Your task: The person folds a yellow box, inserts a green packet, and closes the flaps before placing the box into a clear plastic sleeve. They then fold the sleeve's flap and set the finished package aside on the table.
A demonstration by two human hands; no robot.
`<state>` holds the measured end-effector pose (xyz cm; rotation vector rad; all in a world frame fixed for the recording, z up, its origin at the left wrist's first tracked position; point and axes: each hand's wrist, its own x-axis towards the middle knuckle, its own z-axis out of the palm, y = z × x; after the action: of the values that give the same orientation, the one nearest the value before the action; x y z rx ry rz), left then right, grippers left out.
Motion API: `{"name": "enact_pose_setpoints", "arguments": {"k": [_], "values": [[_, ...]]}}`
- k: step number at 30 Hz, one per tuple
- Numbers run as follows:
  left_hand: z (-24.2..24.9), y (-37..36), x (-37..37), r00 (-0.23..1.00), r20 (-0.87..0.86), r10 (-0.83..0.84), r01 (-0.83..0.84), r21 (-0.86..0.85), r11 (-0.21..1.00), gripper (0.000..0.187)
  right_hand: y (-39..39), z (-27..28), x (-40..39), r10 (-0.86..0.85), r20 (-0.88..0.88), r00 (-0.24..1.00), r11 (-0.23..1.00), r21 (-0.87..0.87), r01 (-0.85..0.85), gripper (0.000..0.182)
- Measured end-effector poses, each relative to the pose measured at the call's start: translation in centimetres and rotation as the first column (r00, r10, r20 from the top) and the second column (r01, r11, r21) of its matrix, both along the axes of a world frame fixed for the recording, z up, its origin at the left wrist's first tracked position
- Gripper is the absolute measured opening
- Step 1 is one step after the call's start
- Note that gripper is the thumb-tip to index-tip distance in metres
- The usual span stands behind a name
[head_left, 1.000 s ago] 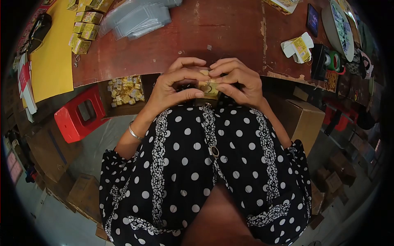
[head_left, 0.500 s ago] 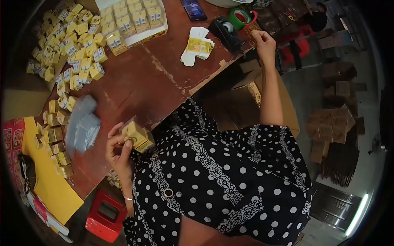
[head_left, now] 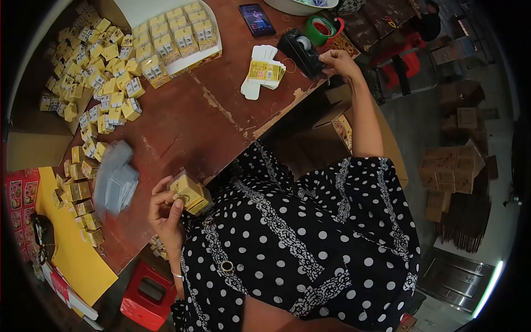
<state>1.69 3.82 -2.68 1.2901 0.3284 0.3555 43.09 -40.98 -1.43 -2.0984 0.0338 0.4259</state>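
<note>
My left hand [head_left: 167, 213] grips a clear-wrapped pack of small yellow boxes [head_left: 193, 195] at the table's near edge, close to my dress. Its thumb lies across the pack's front. Over at the far right of the table, my right hand [head_left: 344, 62] has its fingers pinched together at the near end of a black tape dispenser [head_left: 298, 51]. What lies between those fingertips is too small to make out. A stack of white and yellow flat cartons [head_left: 264, 73] is just left of the dispenser.
Many small yellow boxes [head_left: 113, 72] are heaped at the left, by an open display carton [head_left: 193, 63] with packs in rows. Clear plastic sleeves [head_left: 119, 185] lie nearer. A phone [head_left: 257, 20], green tape roll [head_left: 318, 32] and rubber bands [head_left: 344, 44] are at the back. A red stool [head_left: 146, 299] stands below.
My right hand has moved left and down from beside the rubber bands to the end of the tape dispenser. My left hand still holds the pack, and the view has shifted slightly.
</note>
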Motion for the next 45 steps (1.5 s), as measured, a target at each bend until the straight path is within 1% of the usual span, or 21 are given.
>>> {"name": "enact_pose_setpoints", "arguments": {"k": [6,10,12,13,15,19,21,24,26,27,28,29,30,32,34,36,37,38,39,40,45], "values": [[0.5,-0.8,0.4,0.999,-0.001,-0.038,0.038,-0.033,0.999,0.018,-0.2,0.2,-0.9,-0.095,-0.067,0.993,0.97,0.217,0.107,0.019],[0.5,-0.9,0.6,0.998,-0.01,-0.06,0.06,-0.006,0.998,0.021,-0.9,-0.2,-2.6,-0.106,-0.026,0.994,0.928,0.357,0.108,0.017],[0.1,-0.8,0.7,0.998,-0.004,-0.058,0.058,-0.008,0.998,0.021,-1.9,-0.9,-3.4,-0.132,-0.025,0.991,0.796,0.593,0.121,0.016],[0.0,-0.7,0.7,0.998,0.001,-0.057,0.057,-0.01,0.998,0.022,-2.1,-1.8,-3.4,-0.134,-0.026,0.991,0.796,0.593,0.123,0.016],[0.1,-0.8,0.8,0.998,0.002,-0.068,0.068,-0.016,0.998,0.022,-2.2,-3.4,-3.8,-0.144,0.084,0.986,0.825,0.561,0.073,0.015],[0.4,-0.9,1.0,0.998,0.029,-0.06,0.061,-0.04,0.997,0.023,-1.1,-4.3,-4.5,-0.243,0.122,0.962,0.856,0.493,0.153,0.014],[0.4,-1.0,1.1,0.999,0.041,-0.034,0.036,-0.064,0.997,0.022,-0.8,-4.5,-4.8,-0.272,0.223,0.936,0.869,0.475,0.14,0.014],[0.5,-0.7,1.5,0.999,0.049,-0.003,0.008,-0.107,0.994,0.021,-1.3,-5.1,-4.5,-0.206,0.354,0.912,0.934,0.35,0.074,0.016],[0.8,-0.6,1.8,0.997,0.079,0.016,-0.005,-0.128,0.992,0.021,-1.7,-4.7,-4.7,-0.132,0.499,0.856,0.991,0.094,0.098,0.017],[1.2,-0.7,2.0,0.998,0.065,0.017,-0.009,-0.124,0.992,0.021,-3.9,-5.3,-3.3,0.071,0.617,0.783,0.968,-0.232,0.096,0.019],[1.7,-0.4,2.0,0.998,0.05,0.029,-0.024,-0.113,0.993,0.021,-2.1,-3.7,-4.4,-0.009,0.644,0.765,0.982,-0.14,0.129,0.02],[2.0,-0.3,2.3,0.995,0.091,0.043,-0.036,-0.079,0.996,0.021,-1.7,-2.8,-4.4,0.001,0.714,0.7,0.982,-0.134,0.136,0.019],[2.3,-0.4,2.6,0.99,0.134,0.041,-0.035,-0.048,0.998,0.022,-0.5,-1.6,-4.7,0.073,0.84,0.537,0.983,-0.153,0.105,0.019],[3.3,-0.4,3.0,0.987,0.152,0.053,-0.073,0.135,0.988,0.024,5.7,2.5,-8.7,-0.17,0.613,0.771,0.978,0.202,0.055,0.017],[3.7,-0.7,3.5,0.981,0.181,0.063,-0.098,0.191,0.977,0.025,13.0,5.5,-13.9,-0.109,0.466,0.878,0.907,0.408,-0.104,0.016],[3.7,-1.1,4.1,0.968,0.233,0.094,-0.158,0.275,0.948,0.024,18.5,6.2,-18.4,0.124,0.434,0.892,0.783,0.509,-0.357,0.016],[3.8,-1.2,4.2,0.968,0.235,0.094,-0.158,0.273,0.949,0.024,20.9,6.6,-20.6,0.197,0.384,0.902,0.741,0.544,-0.393,0.016],[3.9,-1.1,4.3,0.964,0.246,0.098,-0.195,0.409,0.891,0.024,23.0,6.9,-22.5,0.272,0.334,0.903,0.694,0.582,-0.424,0.016],[4.1,-1.1,4.3,0.961,0.256,0.102,-0.229,0.537,0.812,0.024,24.7,6.7,-23.9,0.321,0.281,0.904,0.645,0.635,-0.426,0.016],[4.3,-1.1,4.3,0.962,0.254,0.105,-0.231,0.541,0.809,0.024,26.1,6.5,-24.9,0.374,0.23,0.899,0.592,0.686,-0.422,0.016],[4.1,-1.3,4.4,0.92,0.364,0.144,-0.343,0.575,0.742,0.027,29.3,5.7,-26.7,0.419,0.153,0.895,0.582,0.712,-0.394,0.017]]}}
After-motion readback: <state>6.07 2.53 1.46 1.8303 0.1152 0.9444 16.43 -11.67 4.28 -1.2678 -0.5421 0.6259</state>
